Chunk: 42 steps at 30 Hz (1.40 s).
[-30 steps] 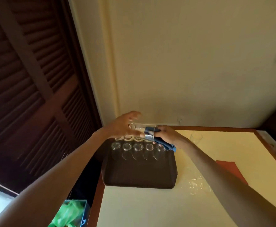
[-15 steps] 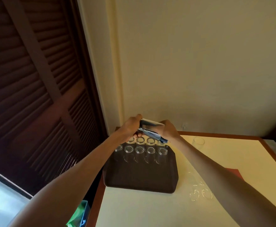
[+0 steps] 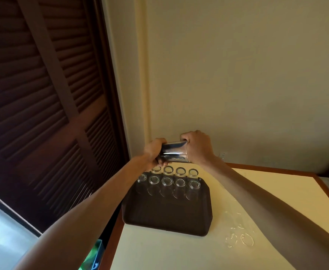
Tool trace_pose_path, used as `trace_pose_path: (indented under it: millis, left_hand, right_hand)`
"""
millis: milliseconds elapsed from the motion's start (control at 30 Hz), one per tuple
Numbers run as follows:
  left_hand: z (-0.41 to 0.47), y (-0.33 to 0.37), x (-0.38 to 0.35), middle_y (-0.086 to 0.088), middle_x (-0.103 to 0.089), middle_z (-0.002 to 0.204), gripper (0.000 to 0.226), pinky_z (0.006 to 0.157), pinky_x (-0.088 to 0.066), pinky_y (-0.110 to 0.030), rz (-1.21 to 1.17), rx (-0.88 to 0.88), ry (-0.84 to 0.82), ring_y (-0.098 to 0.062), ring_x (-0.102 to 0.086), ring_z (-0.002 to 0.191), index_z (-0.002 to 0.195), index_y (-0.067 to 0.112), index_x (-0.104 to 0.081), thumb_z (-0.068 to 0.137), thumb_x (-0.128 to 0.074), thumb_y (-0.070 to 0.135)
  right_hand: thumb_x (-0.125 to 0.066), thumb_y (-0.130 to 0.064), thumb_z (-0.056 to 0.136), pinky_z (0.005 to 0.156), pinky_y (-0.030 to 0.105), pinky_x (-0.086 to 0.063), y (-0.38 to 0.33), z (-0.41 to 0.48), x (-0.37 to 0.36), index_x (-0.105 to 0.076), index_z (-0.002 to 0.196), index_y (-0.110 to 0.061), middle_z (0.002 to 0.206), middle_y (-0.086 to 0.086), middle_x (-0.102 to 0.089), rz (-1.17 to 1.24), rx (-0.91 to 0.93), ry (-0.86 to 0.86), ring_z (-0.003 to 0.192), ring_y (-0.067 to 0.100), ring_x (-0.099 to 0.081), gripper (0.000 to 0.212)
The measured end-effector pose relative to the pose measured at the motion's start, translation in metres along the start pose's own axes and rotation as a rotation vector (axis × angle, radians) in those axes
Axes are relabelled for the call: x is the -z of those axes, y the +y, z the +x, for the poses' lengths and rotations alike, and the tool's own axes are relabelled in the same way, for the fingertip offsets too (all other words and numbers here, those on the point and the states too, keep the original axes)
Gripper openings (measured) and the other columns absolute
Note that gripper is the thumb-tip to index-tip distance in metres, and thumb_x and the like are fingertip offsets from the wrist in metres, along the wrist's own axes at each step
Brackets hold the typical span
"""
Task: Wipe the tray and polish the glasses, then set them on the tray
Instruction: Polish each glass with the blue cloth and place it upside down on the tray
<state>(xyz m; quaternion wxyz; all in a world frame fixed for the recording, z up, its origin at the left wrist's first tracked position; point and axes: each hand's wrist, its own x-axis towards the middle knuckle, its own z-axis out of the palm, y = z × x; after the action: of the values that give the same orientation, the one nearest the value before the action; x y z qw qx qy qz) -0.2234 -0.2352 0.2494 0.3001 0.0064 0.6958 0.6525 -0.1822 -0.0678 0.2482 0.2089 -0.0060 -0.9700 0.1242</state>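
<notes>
Above the far edge of the dark brown tray (image 3: 165,217) I hold a clear glass (image 3: 174,152) on its side. My left hand (image 3: 154,152) grips its base end. My right hand (image 3: 197,147) curls around its mouth end. The blue cloth is hidden in this frame. Several glasses (image 3: 167,181) stand in two rows at the back of the tray. More clear glasses (image 3: 239,236) stand on the table to the right of the tray, beneath my right forearm.
The cream table (image 3: 179,252) has a wooden rim and meets a beige wall. Dark louvred doors (image 3: 42,106) fill the left. A green thing (image 3: 92,258) sits below the table's left edge.
Both hands lifted the glass higher above the tray. My right hand now wraps the mouth end, and the blue cloth no longer shows. The view tilted up.
</notes>
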Motion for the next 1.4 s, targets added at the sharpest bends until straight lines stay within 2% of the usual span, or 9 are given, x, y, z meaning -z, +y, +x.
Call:
trace_pose_path:
  millis: [133,233,433,567,767,900,1067,1200,1400]
  left_hand:
    - [0.001,0.0,0.007,-0.013,-0.051,0.068,0.03,0.042,-0.04,-0.028,0.226,-0.407,0.121,-0.019,-0.051,0.049,0.078,0.006,-0.051,0.103,-0.038,0.015]
    - [0.004,-0.008,0.009,-0.009,-0.049,0.065,0.034,0.049,-0.041,-0.027,0.356,-0.696,0.227,-0.018,-0.049,0.057,0.065,0.011,-0.049,0.098,-0.043,0.018]
    - [0.009,-0.004,0.023,-0.014,-0.063,0.082,0.04,0.054,-0.048,-0.029,0.075,-0.445,-0.107,-0.025,-0.061,0.067,0.088,0.007,-0.058,0.097,-0.045,0.044]
    - [0.017,0.005,0.013,-0.016,-0.065,0.08,0.038,0.045,-0.049,-0.028,-0.051,-0.061,-0.02,-0.024,-0.061,0.053,0.105,0.002,-0.057,0.109,-0.044,0.038]
    - [0.027,0.008,0.009,-0.019,-0.06,0.069,0.035,0.038,-0.04,-0.026,0.219,-0.296,0.115,-0.018,-0.053,0.043,0.091,-0.003,-0.054,0.107,-0.035,0.022]
    - [0.034,0.003,0.008,-0.02,-0.061,0.07,0.048,0.049,-0.046,-0.032,0.438,-0.733,0.302,-0.029,-0.061,0.062,0.081,-0.002,-0.06,0.099,-0.037,0.036]
    - [0.032,0.006,0.014,-0.015,-0.061,0.074,0.039,0.046,-0.047,-0.029,0.238,-0.627,0.009,-0.026,-0.062,0.06,0.091,0.001,-0.06,0.11,-0.043,0.03]
    - [0.036,0.017,0.014,-0.011,-0.066,0.072,0.049,0.043,-0.046,-0.024,0.023,-0.189,-0.184,-0.02,-0.061,0.053,0.105,-0.002,-0.06,0.107,-0.045,0.045]
    - [0.041,0.024,0.006,-0.014,-0.059,0.06,0.046,0.036,-0.036,-0.023,0.177,-0.343,0.045,-0.023,-0.05,0.042,0.088,-0.004,-0.061,0.109,-0.043,0.033]
  right_hand:
    - [-0.069,-0.07,0.078,0.041,0.022,-0.044,-0.013,0.002,-0.015,-0.071,0.083,-0.014,0.064,-0.001,-0.065,0.559,-0.487,-0.435,0.047,0.011,-0.056,0.056]
    - [-0.057,-0.075,0.083,0.035,0.017,-0.028,-0.024,-0.004,-0.009,-0.062,0.07,-0.016,0.052,-0.002,-0.051,0.834,-0.616,-0.782,0.038,0.01,-0.039,0.06]
    - [-0.068,-0.008,0.09,0.067,0.026,-0.051,-0.017,0.008,0.004,-0.072,0.112,-0.005,0.106,0.008,-0.073,0.087,-0.227,-0.221,0.086,0.021,-0.066,0.023]
    - [-0.056,0.001,0.078,0.06,0.025,-0.04,-0.019,0.012,0.015,-0.074,0.086,-0.014,0.067,0.001,-0.067,-0.209,0.055,-0.051,0.065,0.022,-0.06,0.025]
    - [-0.074,0.002,0.083,0.077,0.033,-0.053,-0.003,0.012,-0.009,-0.069,0.118,-0.004,0.112,0.013,-0.071,0.274,-0.267,-0.176,0.097,0.026,-0.068,0.036]
    - [-0.066,-0.057,0.089,0.034,0.019,-0.033,-0.014,0.015,-0.017,-0.065,0.08,-0.013,0.052,-0.002,-0.059,0.899,-0.689,-0.606,0.035,0.006,-0.044,0.045]
    - [-0.078,-0.035,0.086,0.074,0.041,-0.06,0.002,0.026,-0.027,-0.069,0.095,-0.01,0.085,0.009,-0.072,0.447,-0.399,-0.295,0.077,0.027,-0.069,0.028]
    - [-0.075,-0.006,0.071,0.046,0.021,-0.032,0.005,0.024,0.005,-0.066,0.067,-0.016,0.054,-0.001,-0.06,-0.174,0.035,0.097,0.05,0.021,-0.054,0.014]
    - [-0.08,-0.013,0.077,0.053,0.024,-0.041,0.02,0.035,-0.024,-0.071,0.079,-0.016,0.072,0.003,-0.07,0.089,-0.102,0.04,0.065,0.021,-0.061,0.009]
